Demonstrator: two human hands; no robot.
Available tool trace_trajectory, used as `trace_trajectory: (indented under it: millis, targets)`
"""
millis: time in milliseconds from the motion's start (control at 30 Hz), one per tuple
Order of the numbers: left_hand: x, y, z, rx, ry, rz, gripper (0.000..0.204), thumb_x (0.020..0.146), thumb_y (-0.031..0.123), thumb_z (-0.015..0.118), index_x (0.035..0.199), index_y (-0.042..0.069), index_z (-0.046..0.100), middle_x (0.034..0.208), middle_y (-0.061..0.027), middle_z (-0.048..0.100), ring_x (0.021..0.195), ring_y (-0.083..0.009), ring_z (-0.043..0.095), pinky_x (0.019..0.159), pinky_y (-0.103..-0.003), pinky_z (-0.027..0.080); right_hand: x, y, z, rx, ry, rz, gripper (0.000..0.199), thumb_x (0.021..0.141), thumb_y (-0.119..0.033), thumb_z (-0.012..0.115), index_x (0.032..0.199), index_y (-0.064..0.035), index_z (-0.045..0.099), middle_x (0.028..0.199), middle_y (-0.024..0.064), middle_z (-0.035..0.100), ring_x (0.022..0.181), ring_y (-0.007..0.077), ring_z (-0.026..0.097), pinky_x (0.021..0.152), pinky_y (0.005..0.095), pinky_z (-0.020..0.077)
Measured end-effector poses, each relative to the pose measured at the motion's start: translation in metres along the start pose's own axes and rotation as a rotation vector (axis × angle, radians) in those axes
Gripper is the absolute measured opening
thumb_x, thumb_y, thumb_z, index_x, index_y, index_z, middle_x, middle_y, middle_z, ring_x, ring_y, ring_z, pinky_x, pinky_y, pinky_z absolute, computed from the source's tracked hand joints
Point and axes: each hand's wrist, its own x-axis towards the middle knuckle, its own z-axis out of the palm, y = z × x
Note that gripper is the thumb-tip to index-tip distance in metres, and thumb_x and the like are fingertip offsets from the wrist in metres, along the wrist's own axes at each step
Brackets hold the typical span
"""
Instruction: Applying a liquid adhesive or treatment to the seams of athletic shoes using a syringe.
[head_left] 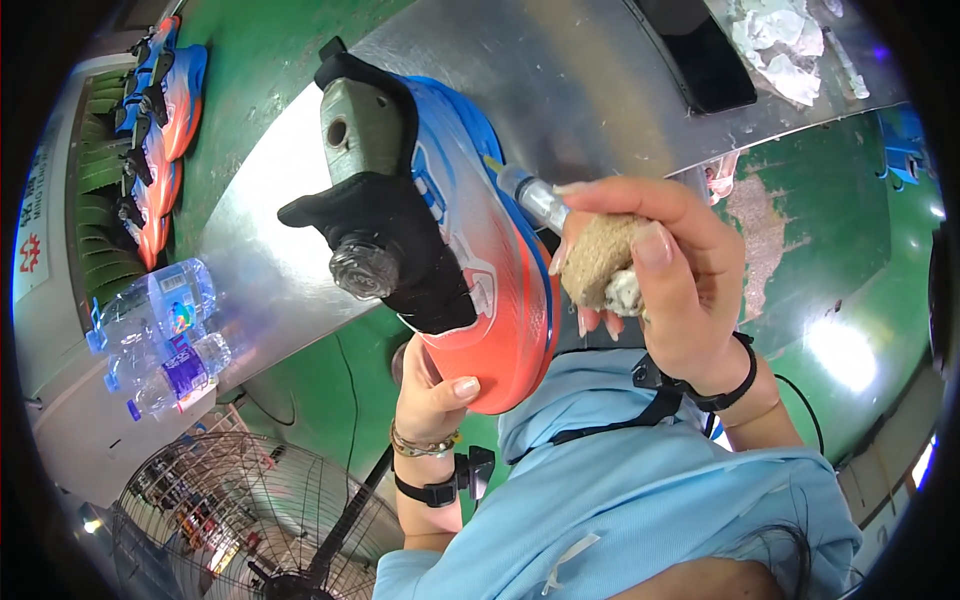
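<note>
A blue-to-orange sneaker (515, 330) with a black collar and tongue is tilted over the metal table's near edge, sole side to the right. A grey-green shoe last (365, 125) fills its opening. My left hand (430, 395) grips the orange toe from below, thumb on top and the other fingers hidden. My right hand (700, 290) is closed round a rough tan block (600, 260) and a whitish wad (624, 292). It also holds a clear syringe (538, 198), whose yellowish tip points at the blue sole edge; whether it touches, I cannot tell.
On the metal table (290, 250), a black phone (700, 60) and crumpled white tissue (785, 50) lie at the far right. Clear plastic bottles (165, 320) stand at the left. Similar shoes (160, 110) line a green-slatted conveyor (105, 215). A wire fan (240, 510) is at lower left.
</note>
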Motion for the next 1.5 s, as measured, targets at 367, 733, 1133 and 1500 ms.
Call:
trace_trajectory:
  millis: [367,733,1133,1500]
  targets:
    - [0.023,-0.039,0.013,-0.321,-0.197,-0.040,0.067,0.064,0.014,0.072,0.119,-0.007,0.040,0.113,-0.0151,0.053,0.103,-0.0233,0.054,0.088,-0.035,0.043,-0.035,-0.040,-0.018,-0.063,-0.075,-0.009,0.045,0.090,-0.043,0.039,0.103,-0.0025,0.052,0.072,0.0169,0.057,0.042,0.0165,0.052,0.034,0.0252,0.0429]
    - [0.095,-0.024,0.089,-0.627,-0.453,-0.164,0.095,0.057,0.020,0.081,0.134,0.016,0.024,0.138,0.0024,0.026,0.129,-0.0171,0.024,0.107,-0.045,0.023,-0.039,-0.061,-0.031,-0.052,-0.111,-0.406,0.029,0.083,-0.036,0.059,0.094,-0.0089,0.060,0.072,0.0199,0.059,0.044,0.0198,0.056,0.039,0.0250,0.0477]
    - [0.129,-0.027,0.111,-0.435,-0.480,0.146,0.066,0.069,0.026,0.072,0.124,0.007,0.040,0.133,-0.0051,0.038,0.131,-0.0181,0.022,0.108,-0.049,0.015,-0.042,-0.049,-0.021,-0.214,0.168,-0.448,0.038,0.085,-0.043,0.051,0.097,-0.0066,0.050,0.074,0.0195,0.054,0.043,0.0173,0.050,0.039,0.0253,0.0487]
    - [0.110,0.006,0.142,-0.530,-0.243,0.099,0.053,0.080,0.034,0.061,0.120,0.003,0.043,0.126,-0.0075,0.045,0.124,-0.0222,0.035,0.106,-0.040,0.027,-0.033,-0.033,-0.016,-0.307,0.189,-0.642,0.042,0.085,-0.046,0.047,0.092,-0.0057,0.052,0.073,0.0205,0.055,0.040,0.0166,0.048,0.036,0.0243,0.0468]
